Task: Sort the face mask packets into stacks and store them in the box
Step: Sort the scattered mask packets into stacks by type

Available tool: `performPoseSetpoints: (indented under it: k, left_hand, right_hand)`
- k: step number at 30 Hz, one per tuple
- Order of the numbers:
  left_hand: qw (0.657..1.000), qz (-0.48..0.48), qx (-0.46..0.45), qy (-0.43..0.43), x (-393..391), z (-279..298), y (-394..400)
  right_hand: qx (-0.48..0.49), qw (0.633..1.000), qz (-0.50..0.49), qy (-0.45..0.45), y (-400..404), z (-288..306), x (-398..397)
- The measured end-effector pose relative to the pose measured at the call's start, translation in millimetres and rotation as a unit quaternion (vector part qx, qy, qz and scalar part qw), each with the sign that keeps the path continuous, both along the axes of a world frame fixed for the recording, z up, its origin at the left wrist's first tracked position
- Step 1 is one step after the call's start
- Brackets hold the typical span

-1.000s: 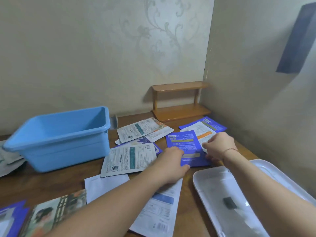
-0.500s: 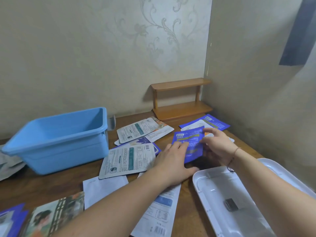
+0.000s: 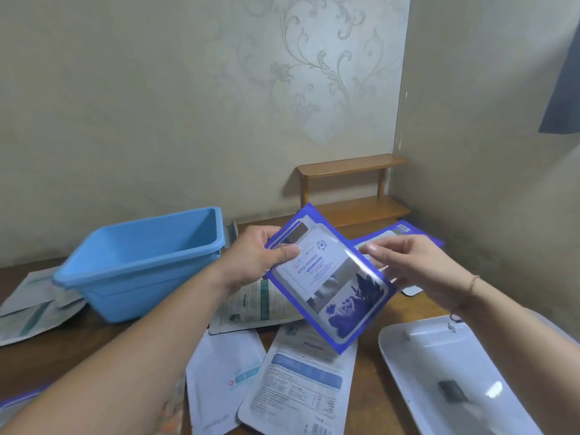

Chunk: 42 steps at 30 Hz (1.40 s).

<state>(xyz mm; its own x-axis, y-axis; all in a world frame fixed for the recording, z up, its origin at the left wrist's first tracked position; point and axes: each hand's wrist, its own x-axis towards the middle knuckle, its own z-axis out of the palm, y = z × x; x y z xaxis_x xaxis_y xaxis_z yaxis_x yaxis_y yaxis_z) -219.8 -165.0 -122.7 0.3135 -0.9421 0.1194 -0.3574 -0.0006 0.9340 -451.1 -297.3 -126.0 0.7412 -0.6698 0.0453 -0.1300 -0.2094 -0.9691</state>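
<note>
A blue-edged face mask packet is held tilted in the air above the table, its printed front toward me. My left hand grips its upper left corner, thumb on the front. My right hand pinches its right edge. The empty light-blue box stands on the table to the left. Several more packets lie flat below: a white one with a green stripe, two pale ones near the front, and a blue one by the right wall.
A white tray holding a small dark object sits at the front right. A small wooden shelf stands in the back corner. Grey-green packets lie left of the box. Walls close off the back and right.
The blue packet, which lay flat on the table under both hands, has been lifted and turned over so its front faces me. Both hands rose with it.
</note>
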Motion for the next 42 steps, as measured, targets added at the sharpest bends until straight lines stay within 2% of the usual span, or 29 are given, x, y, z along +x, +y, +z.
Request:
performPoseSetpoints:
  k: [2,4,8,9,11,12,13,16,20,24,26,27,29,32,34,39,42]
  left_hand:
    - [1.0,0.011,0.0,-0.005,8.5,-1.2,7.5]
    - [0.999,0.033,-0.007,0.026,12.7,-2.0,14.8]
    - [0.988,0.103,-0.016,0.113,15.2,1.6,37.5]
    - [0.976,0.136,-0.024,0.166,15.2,2.7,45.1]
    - [0.92,0.181,-0.049,0.343,9.9,6.9,62.6]
    - [0.896,0.194,-0.058,0.396,3.8,7.9,73.2]
    - [0.888,0.191,-0.062,0.414,-2.6,5.9,84.0]
    - [0.912,0.205,-0.081,0.347,-16.7,-5.8,119.3]
    - [0.93,0.213,-0.07,0.291,-9.0,-14.0,170.9]
    - [0.932,0.291,-0.055,0.211,0.7,-20.3,247.0]
    - [0.938,0.332,-0.007,0.098,-2.7,-24.6,291.3]
    - [0.935,0.353,0.034,0.005,-5.1,-29.1,313.5]
    - [0.912,0.362,0.106,-0.161,-11.7,-36.1,348.1]
    - [0.888,0.302,0.192,-0.29,-8.5,-50.2,384.4]
    - [0.876,0.261,0.212,-0.345,-1.9,-65.8,398.1]
    - [0.858,0.209,0.212,-0.418,7.7,-94.5,406.6]
    - [0.862,0.203,0.168,-0.433,7.8,-97.8,404.9]
  right_hand:
    - [-0.023,0.999,0.038,0.029,5.9,-3.9,9.6]
    - [-0.023,0.996,0.063,0.052,10.4,-7.4,19.7]
    - [0.058,0.993,0.102,0.024,19.4,-7.0,36.5]
    - [0.076,0.99,0.118,0.021,24.2,-6.7,43.1]
    - [0.116,0.985,0.129,0.002,36.3,-8.9,60.1]
    - [0.134,0.982,0.136,0.0,44.2,-9.8,69.7]
    - [0.143,0.977,0.156,0.008,54.8,-10.5,80.3]
    - [0.142,0.962,0.231,0.043,88.0,-5.0,107.2]
    - [0.154,0.965,0.212,-0.002,114.5,8.9,142.7]
    - [0.153,0.961,0.232,-0.014,171.7,6.7,190.6]
    - [0.151,0.959,0.239,0.005,206.5,-4.7,214.4]
    - [0.15,0.958,0.243,0.017,222.5,-11.2,225.6]
    - [0.147,0.958,0.242,0.043,250.1,-22.0,244.2]
    - [0.149,0.955,0.243,0.086,286.6,-35.2,266.7]
    - [0.136,0.953,0.247,0.113,304.1,-41.4,275.0]
    - [-0.015,0.962,0.223,0.158,314.9,-46.4,277.1]
    - [-0.211,0.945,0.185,0.167,305.3,-40.1,275.5]
